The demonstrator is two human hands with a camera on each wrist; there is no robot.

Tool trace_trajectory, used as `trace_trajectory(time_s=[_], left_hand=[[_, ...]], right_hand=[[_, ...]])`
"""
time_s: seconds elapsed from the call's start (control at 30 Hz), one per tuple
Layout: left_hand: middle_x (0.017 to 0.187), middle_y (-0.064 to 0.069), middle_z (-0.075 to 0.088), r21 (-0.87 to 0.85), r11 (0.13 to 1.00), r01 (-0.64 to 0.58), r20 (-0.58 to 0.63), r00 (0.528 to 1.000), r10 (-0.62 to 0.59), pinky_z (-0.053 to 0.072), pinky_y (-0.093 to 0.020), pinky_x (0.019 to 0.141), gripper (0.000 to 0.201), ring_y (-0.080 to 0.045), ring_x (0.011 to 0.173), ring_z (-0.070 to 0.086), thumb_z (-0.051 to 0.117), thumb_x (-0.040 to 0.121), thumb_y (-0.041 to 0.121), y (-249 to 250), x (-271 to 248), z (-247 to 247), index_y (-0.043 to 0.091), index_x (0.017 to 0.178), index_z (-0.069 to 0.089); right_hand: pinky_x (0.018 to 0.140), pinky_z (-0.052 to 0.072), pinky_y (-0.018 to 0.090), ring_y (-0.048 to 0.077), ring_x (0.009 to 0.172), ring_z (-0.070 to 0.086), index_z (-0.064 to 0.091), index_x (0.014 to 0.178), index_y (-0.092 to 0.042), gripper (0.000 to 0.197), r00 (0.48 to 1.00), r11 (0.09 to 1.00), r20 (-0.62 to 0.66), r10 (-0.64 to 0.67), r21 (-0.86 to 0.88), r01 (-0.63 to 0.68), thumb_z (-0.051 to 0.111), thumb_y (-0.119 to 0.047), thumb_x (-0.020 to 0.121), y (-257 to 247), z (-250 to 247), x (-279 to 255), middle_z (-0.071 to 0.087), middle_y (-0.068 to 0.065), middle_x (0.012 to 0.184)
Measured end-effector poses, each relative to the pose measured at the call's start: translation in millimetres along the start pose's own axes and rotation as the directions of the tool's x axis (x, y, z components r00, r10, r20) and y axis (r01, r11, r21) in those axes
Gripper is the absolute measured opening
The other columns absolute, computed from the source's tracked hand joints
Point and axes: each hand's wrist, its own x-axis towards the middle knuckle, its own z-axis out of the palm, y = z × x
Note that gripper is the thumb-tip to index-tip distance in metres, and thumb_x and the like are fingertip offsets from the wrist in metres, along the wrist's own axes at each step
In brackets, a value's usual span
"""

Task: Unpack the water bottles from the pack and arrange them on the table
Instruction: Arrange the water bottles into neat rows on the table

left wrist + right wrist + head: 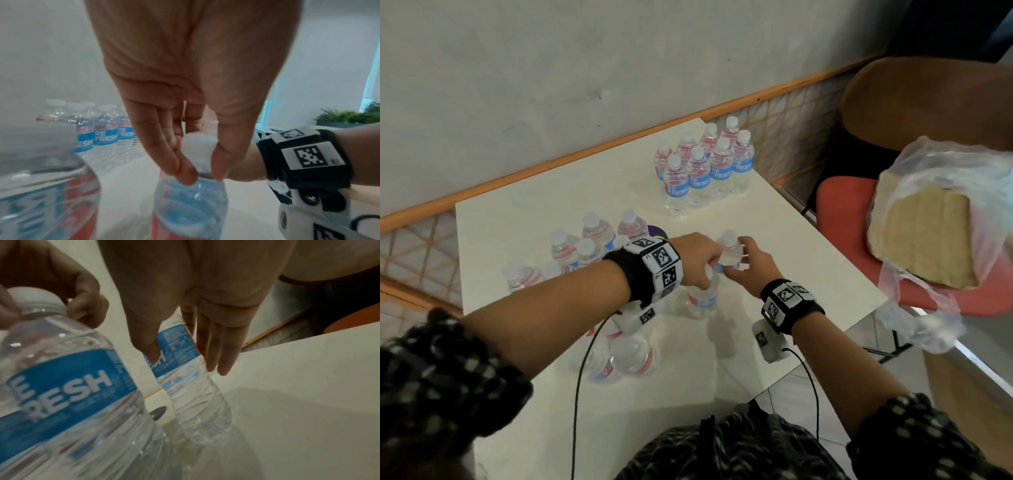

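Eight arranged bottles (pixel 703 164) stand near the table (pixel 808 267) corner.

Bare worktop (pixel 774 219) shows between the far block of eight upright bottles (pixel 705 164) at the back corner and the looser cluster of bottles (pixel 585 246) on the left. The right strip of the worktop, up to its edge, is bare too. The near middle lies bare as well, crossed by two black cables (pixel 578 377). Two bottles lying on their sides (pixel 619 359) block the near left. Both hands (pixel 722 263) crowd the centre, each on a bottle.
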Motion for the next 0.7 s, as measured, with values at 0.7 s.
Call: trace_trajectory(time_s=[0.7], left_hand=[[0.128,-0.008,0.047,-0.404,0.899,0.167,-0.435,0.83,-0.35,0.043,-0.036,0.089,0.036,-0.032,0.106,0.054,0.054,0.091,0.009,-0.5,182.7,-35.6,0.011,0.127,0.051]], right_hand=[[0.093,0.041,0.029,0.02,0.121,0.051,0.032,0.136,-0.018,0.067,0.981,0.966,-0.126,0.144,0.233,-0.112,0.072,-0.017,0.081,88.8,-98.7,114.3,0.054,0.002,0.129]])
